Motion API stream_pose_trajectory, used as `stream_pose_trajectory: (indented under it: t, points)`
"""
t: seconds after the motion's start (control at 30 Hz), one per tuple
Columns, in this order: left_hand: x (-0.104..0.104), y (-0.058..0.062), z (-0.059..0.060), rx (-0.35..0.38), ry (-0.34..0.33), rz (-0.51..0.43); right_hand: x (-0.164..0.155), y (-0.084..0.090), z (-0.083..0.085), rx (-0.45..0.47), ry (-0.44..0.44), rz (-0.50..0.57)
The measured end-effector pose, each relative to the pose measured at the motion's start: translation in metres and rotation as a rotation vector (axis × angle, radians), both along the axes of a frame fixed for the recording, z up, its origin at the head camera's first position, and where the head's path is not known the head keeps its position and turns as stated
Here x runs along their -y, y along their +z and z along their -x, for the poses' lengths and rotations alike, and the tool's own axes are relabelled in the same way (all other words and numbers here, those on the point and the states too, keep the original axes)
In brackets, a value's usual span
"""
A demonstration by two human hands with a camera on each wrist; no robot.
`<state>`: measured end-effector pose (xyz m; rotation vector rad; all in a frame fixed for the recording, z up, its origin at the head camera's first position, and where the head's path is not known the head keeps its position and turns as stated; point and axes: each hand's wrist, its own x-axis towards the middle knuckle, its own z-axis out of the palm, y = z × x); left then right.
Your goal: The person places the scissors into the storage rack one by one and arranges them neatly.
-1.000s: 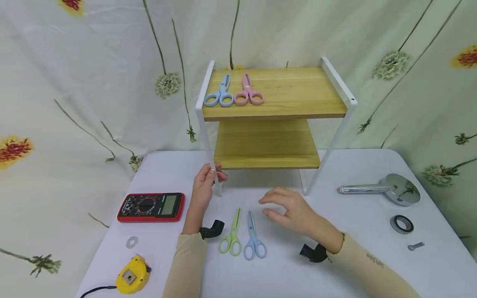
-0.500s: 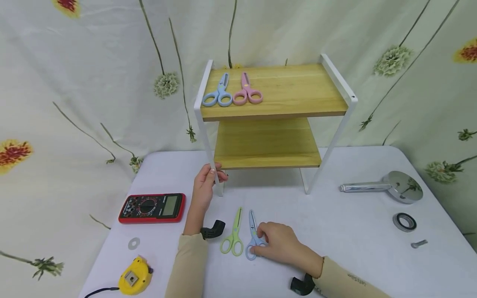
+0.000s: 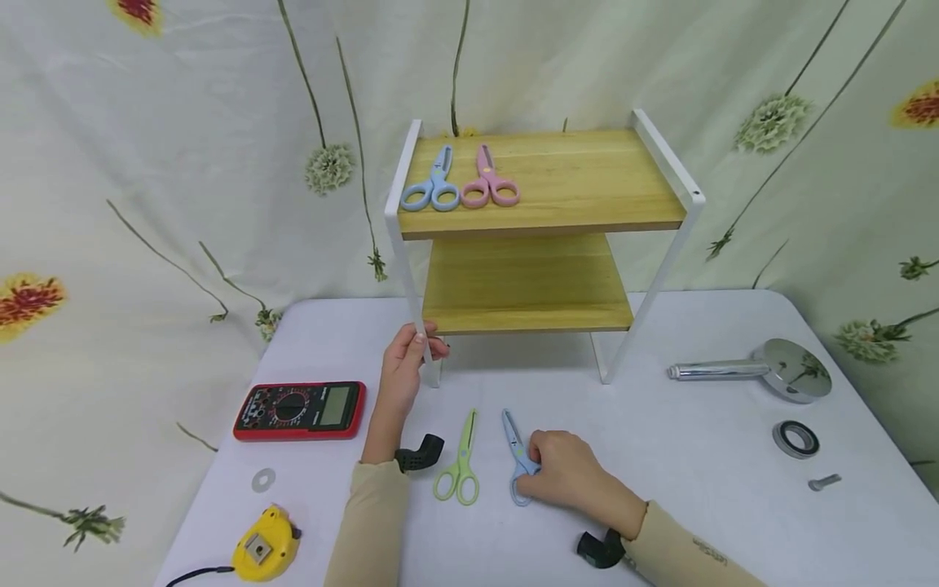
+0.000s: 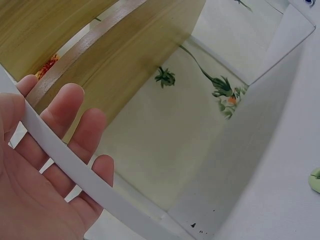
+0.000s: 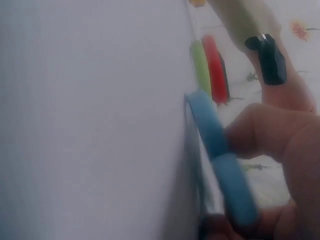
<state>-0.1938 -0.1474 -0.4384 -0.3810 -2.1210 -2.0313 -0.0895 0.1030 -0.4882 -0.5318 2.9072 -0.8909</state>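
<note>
A two-tier shelf with wooden boards (image 3: 579, 175) and a white frame stands at the back of the table. My left hand (image 3: 402, 371) holds its front left leg (image 4: 75, 167), thumb on one side and fingers round the other. My right hand (image 3: 568, 473) pinches blue scissors (image 3: 517, 456) by their handles, low over the white table. In the right wrist view the blue handles (image 5: 220, 155) look slightly raised and blurred. Green scissors (image 3: 462, 466) lie just left of them. On the top board rest another pair of blue scissors (image 3: 434, 183) and pink scissors (image 3: 487, 181).
At the left lie a red-and-black multimeter (image 3: 299, 410), a washer (image 3: 263, 479) and a yellow tape measure (image 3: 266, 545). To the right are a chrome shower head (image 3: 788, 371), a ring-shaped bearing (image 3: 796, 439) and a bolt (image 3: 825, 482). A floral cloth (image 3: 183, 204) hangs behind.
My right hand has come down onto the blue scissors, taken hold of their handles and shifted them right, away from the green pair. The left hand stays on the shelf leg.
</note>
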Motion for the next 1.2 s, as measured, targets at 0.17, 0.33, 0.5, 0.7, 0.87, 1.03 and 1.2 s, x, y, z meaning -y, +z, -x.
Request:
stream_pose_trajectory:
  t: [0.17, 0.33, 0.5, 0.7, 0.87, 1.03, 1.2]
  points:
    - [0.000, -0.001, 0.000, -0.011, 0.004, 0.002, -0.018, 0.000, 0.015, 0.143, 0.040, 0.144]
    - [0.000, -0.001, -0.001, -0.004, 0.005, 0.009, -0.034, -0.004, 0.029, 0.332, 0.122, 0.327]
    - [0.000, -0.001, -0.001, -0.005, 0.007, 0.010, -0.045, -0.010, 0.037, 0.483, 0.220, 0.495]
    - [0.000, -0.001, 0.000, -0.012, 0.003, 0.003, -0.052, -0.012, 0.042, 0.544, 0.266, 0.575]
    - [-0.002, 0.000, 0.001, -0.014, -0.001, 0.006, -0.054, -0.012, 0.042, 0.555, 0.272, 0.581]
    - [-0.002, 0.000, 0.000, -0.011, 0.004, 0.000, -0.055, -0.003, 0.043, 0.466, 0.379, 0.589]
    - [-0.002, -0.001, 0.000, -0.004, 0.004, -0.002, -0.059, 0.044, 0.041, 0.279, 0.519, 0.560]
